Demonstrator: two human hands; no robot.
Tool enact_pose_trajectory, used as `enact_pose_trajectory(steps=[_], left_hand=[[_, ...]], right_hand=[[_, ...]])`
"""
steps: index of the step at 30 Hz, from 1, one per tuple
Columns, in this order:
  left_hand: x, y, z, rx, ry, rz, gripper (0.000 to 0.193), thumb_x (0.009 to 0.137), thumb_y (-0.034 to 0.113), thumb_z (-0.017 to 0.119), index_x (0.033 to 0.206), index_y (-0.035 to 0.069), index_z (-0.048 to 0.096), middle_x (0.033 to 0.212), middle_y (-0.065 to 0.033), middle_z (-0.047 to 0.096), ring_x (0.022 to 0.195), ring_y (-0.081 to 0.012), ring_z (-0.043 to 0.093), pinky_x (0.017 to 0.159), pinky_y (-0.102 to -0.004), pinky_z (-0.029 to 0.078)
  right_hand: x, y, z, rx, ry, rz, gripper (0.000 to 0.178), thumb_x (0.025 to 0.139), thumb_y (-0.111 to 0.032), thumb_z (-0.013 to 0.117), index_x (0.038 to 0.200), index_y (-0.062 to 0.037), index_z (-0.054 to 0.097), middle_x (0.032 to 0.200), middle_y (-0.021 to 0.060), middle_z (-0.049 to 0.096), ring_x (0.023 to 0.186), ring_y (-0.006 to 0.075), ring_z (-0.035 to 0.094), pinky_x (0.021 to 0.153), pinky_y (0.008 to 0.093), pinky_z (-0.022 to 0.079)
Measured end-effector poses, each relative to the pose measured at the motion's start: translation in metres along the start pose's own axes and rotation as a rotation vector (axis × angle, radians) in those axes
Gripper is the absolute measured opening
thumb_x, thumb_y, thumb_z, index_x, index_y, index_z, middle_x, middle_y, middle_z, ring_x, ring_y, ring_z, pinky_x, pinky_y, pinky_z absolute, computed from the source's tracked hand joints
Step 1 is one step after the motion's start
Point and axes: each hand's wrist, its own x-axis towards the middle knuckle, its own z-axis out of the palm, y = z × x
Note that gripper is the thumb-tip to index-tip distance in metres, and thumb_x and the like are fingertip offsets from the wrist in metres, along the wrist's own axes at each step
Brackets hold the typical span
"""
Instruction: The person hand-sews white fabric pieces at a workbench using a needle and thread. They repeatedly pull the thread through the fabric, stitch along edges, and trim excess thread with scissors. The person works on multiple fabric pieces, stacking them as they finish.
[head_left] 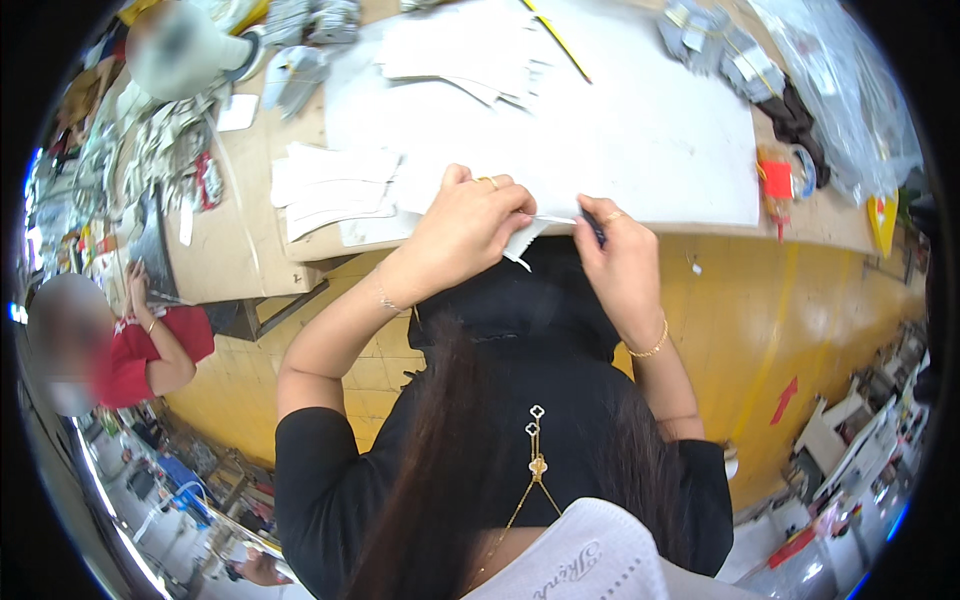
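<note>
My left hand [475, 222] pinches a small white piece of cloth [522, 244] just off the table's near edge, with part of it hanging below the fingers. A thin white strip or thread runs from it toward my right hand [622, 258], whose thumb and fingers are closed on a small dark tool [597, 222]. Most of that tool is hidden in the grip, so its kind does not show. Left of my left hand, a stack of white cut cloth pieces [335, 188] lies at the table edge. More white cloth pieces [455, 55] lie farther back.
White paper [670, 140] covers the brown table [225, 245]. A yellow pencil [560, 42] lies at the back. Grey bundles [715, 45] sit back right, near a clear plastic bag [850, 100] and a red-wrapped item [775, 182]. A person in red [165, 355] is at the left.
</note>
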Motion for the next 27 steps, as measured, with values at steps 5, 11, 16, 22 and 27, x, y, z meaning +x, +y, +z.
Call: enact_pose_trajectory(steps=[5, 11, 16, 22, 27], left_hand=[[0.032, -0.03, -0.031, 0.111, 0.226, 0.046, 0.014, 0.095, 0.023, 0.065, 0.101, 0.011, 0.07, 0.099, -0.0047, 0.07, 0.095, -0.0226, 0.066, 0.09, -0.0375, 0.036], [0.091, -0.04, -0.042, 0.254, 0.409, 0.209, 0.063, 0.077, 0.053, 0.081, 0.119, 0.007, 0.071, 0.117, -0.0172, 0.069, 0.112, -0.0335, 0.064, 0.095, -0.0464, 0.049], [0.067, 0.024, 0.03, -0.615, 0.103, 0.23, 0.044, 0.086, 0.032, 0.081, 0.113, -0.001, 0.071, 0.099, -0.0133, 0.07, 0.092, -0.029, 0.067, 0.082, -0.0385, 0.054], [0.039, 0.023, 0.014, -0.76, 0.16, 0.069, 0.018, 0.095, 0.019, 0.068, 0.104, 0.009, 0.08, 0.102, -0.0113, 0.077, 0.091, -0.021, 0.071, 0.084, -0.0324, 0.055], [-0.017, -0.01, -0.018, -0.853, 0.4, -0.136, 0.028, 0.104, 0.018, 0.058, 0.106, -0.005, 0.074, 0.099, -0.0143, 0.075, 0.089, -0.0196, 0.07, 0.089, -0.0343, 0.054]], right_hand=[[0.015, -0.004, -0.019, 0.248, 0.007, 0.235, 0.023, 0.093, -0.006, 0.07, 0.114, 0.0037, 0.069, 0.096, 0.0154, 0.076, 0.084, 0.0216, 0.076, 0.062, 0.0306, 0.057], [0.04, -0.019, -0.073, 0.459, -0.087, 0.21, 0.034, 0.097, -0.003, 0.067, 0.13, 0.0043, 0.058, 0.108, 0.0146, 0.073, 0.096, 0.0182, 0.076, 0.048, 0.0177, 0.047], [0.054, -0.031, -0.091, 0.569, -0.22, -0.041, 0.037, 0.096, 0.002, 0.065, 0.131, 0.0066, 0.056, 0.103, 0.0142, 0.074, 0.091, 0.0174, 0.075, 0.051, 0.0177, 0.049], [0.053, -0.017, -0.089, 0.58, -0.006, -0.191, 0.034, 0.1, -0.004, 0.057, 0.133, 0.0045, 0.055, 0.124, 0.014, 0.06, 0.067, 0.0107, 0.061, 0.058, 0.023, 0.049], [0.006, 0.041, -0.099, 0.488, 0.12, -0.018, 0.028, 0.101, -0.007, 0.061, 0.129, -0.0019, 0.059, 0.086, -0.0056, 0.044, 0.074, 0.0025, 0.039, 0.064, 0.0193, 0.035]])
